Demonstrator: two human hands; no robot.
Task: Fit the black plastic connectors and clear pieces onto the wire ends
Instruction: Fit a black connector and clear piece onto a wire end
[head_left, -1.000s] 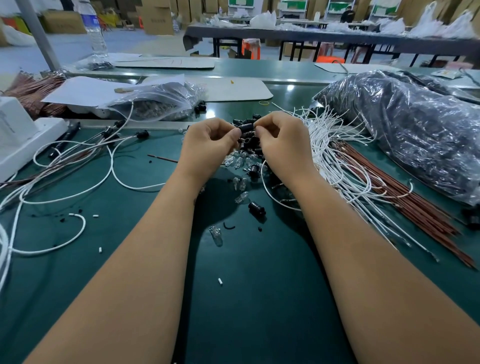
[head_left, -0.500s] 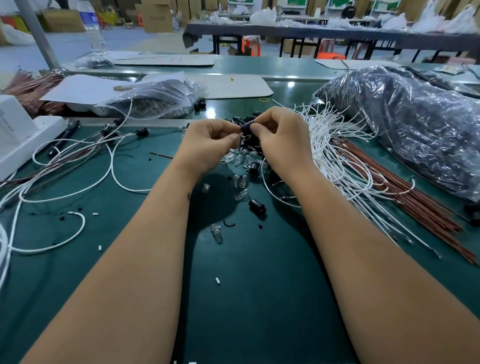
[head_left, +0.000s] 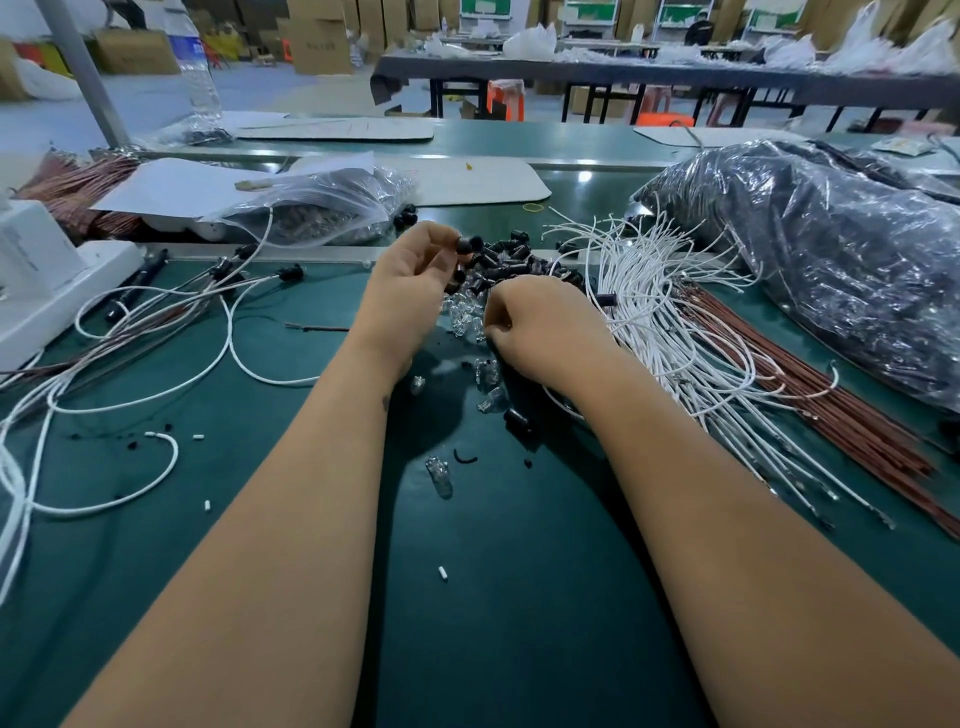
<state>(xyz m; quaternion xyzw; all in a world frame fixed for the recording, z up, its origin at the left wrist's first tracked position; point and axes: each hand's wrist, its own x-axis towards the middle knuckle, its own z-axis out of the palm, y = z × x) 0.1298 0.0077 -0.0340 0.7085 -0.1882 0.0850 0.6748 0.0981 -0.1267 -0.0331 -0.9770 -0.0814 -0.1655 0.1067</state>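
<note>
The left hand (head_left: 410, 291) pinches a small black plastic connector (head_left: 464, 244) at its fingertips, at twelve o'clock from the heap of clear plastic pieces (head_left: 467, 312); the right hand (head_left: 545, 327), fingers curled, reaches into that heap, grasp unclear

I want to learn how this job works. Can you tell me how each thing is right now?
left hand: raised, pinching a black connector
right hand: down among the clear pieces, fingers curled, grip hidden
connector pile: loose on the table
white wires: spread out
zip bag: lying flat
</note>
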